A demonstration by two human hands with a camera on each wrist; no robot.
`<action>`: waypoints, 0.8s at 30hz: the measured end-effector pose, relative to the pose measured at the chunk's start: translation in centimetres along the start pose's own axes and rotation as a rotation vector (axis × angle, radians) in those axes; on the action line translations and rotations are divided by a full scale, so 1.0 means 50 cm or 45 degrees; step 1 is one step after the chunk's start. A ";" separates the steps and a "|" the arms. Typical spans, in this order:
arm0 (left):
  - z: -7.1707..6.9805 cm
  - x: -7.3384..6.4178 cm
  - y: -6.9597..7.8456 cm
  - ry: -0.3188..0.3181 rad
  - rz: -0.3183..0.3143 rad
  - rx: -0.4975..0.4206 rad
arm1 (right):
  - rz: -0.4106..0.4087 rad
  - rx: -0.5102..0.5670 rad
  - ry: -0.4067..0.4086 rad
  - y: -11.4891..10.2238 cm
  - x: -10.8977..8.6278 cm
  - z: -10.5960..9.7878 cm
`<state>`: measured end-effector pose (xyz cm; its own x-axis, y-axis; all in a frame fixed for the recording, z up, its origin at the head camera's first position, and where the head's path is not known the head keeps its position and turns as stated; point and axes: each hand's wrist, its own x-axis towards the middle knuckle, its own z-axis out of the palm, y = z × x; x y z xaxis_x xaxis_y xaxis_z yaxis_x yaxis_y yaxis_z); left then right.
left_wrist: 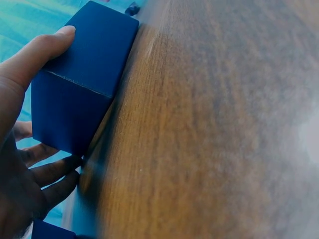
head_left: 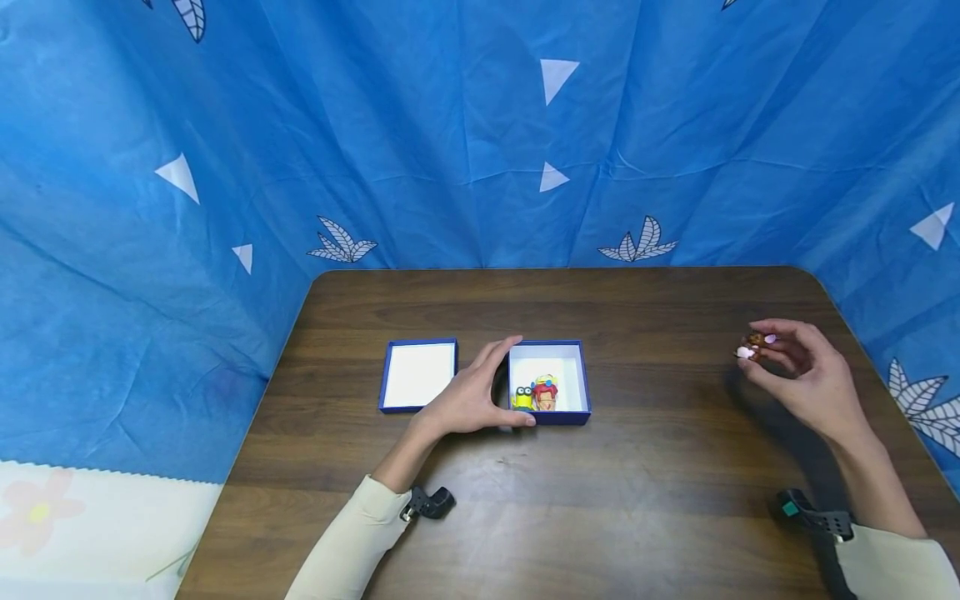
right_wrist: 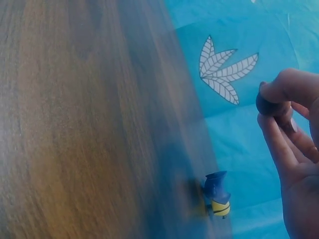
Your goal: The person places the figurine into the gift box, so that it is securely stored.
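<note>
Wore pale sleeves (head_left: 352, 537) and dark wrist devices (head_left: 433, 503). Gripped the open blue box (head_left: 562, 418) across its left end with the left hand (head_left: 468, 398), pressing thumb to near wall and reaching fingers round toward the far one. Had a yellow figure (head_left: 522, 399) and a red-and-yellow figure (head_left: 546, 395) inside, in the near left part, close to that thumb. Had the blue-edged lid (head_left: 420, 375) just left of the box. Pinched a small brown figure (head_left: 757, 340) between thumb and fingers of the right hand (head_left: 810, 382), above the table (head_left: 637, 500), well right of the box. Had a blue-and-yellow figure (right_wrist: 216, 191) near the table's edge, apart from that hand. Faced a blue curtain (head_left: 465, 125) beyond.
</note>
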<state>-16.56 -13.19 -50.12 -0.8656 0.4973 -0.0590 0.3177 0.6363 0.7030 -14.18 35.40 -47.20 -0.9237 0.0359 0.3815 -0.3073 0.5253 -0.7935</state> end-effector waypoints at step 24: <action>-0.002 -0.002 0.003 -0.001 0.006 0.011 | -0.033 -0.110 0.024 -0.013 0.000 0.017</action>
<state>-16.45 -13.19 -49.92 -0.8637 0.5009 -0.0561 0.3253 0.6390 0.6971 -14.18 34.31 -47.08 -0.9109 0.0373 0.4108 -0.3091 0.5979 -0.7396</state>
